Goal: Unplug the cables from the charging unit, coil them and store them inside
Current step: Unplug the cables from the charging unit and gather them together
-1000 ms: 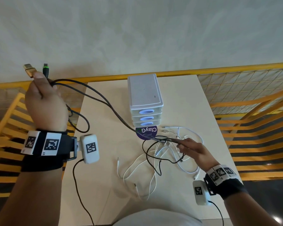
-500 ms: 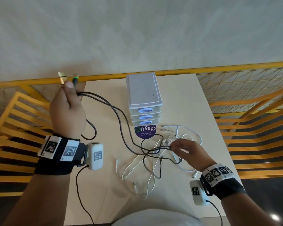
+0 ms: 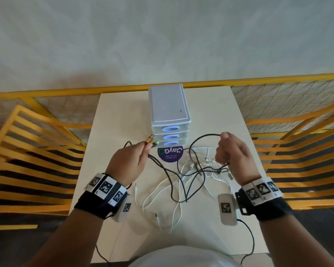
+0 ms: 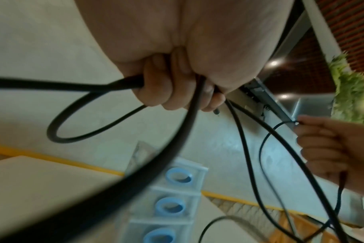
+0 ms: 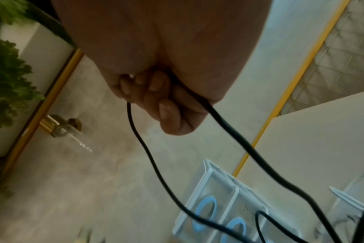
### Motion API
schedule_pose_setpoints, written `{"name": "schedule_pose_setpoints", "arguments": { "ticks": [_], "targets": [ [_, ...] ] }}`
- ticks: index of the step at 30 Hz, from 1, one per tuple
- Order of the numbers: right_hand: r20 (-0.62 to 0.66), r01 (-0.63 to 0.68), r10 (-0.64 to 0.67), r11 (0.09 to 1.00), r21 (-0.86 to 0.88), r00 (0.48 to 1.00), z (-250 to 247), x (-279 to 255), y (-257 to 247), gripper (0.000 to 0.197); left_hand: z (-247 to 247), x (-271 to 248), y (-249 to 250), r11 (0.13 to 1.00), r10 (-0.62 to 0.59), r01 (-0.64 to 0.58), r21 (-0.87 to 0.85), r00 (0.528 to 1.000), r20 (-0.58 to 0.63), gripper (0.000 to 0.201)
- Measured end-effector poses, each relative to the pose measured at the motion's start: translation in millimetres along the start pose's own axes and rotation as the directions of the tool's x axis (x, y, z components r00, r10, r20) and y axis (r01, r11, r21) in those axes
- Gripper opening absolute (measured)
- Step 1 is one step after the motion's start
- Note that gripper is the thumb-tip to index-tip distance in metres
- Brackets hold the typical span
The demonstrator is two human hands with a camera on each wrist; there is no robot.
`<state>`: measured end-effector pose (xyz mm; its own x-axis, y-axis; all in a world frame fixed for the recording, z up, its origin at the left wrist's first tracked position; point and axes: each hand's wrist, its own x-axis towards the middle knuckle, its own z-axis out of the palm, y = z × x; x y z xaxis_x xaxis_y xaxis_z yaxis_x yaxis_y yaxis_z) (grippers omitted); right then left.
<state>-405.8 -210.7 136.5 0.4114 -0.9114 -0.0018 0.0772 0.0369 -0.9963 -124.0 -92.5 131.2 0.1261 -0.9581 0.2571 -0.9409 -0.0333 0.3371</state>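
Black cable hangs between two hands

The left hand (image 3: 128, 163) pinches both plug ends; the right hand (image 3: 232, 155), across from it, grips a loop of the black cable (image 3: 170, 176).

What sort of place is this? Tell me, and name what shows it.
Probably a public seating area, such as a café or food court: a small pale table against a yellow railing, yellow slatted benches on both sides, and a round "ClayG" cleaning sticker.

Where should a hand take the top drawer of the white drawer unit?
By the blue-rimmed oval cutout on the top drawer's front, coming from the person's side with fingers hooked in. The drawer unit has smooth walls, and this front faces the person.
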Motion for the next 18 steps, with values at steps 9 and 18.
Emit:
{"name": "schedule_pose_setpoints", "arguments": {
  "ticks": [9, 18],
  "targets": [
    [-0.193, 0.185, -0.142, 0.956, 0.228, 0.971, -43, 18, -75, 0.044, 24, -20, -57, 0.944, -0.296, 0.256, 0.207, 0.935, 0.193, 0.047],
    [-0.382, 0.048, -0.086, 0.993, -0.108, 0.92, -109, 8, -64, 0.045, -6, -48, -127, 0.742, -0.664, 0.661, 0.115, 0.748, -0.014, 0.057]
  ]
}}
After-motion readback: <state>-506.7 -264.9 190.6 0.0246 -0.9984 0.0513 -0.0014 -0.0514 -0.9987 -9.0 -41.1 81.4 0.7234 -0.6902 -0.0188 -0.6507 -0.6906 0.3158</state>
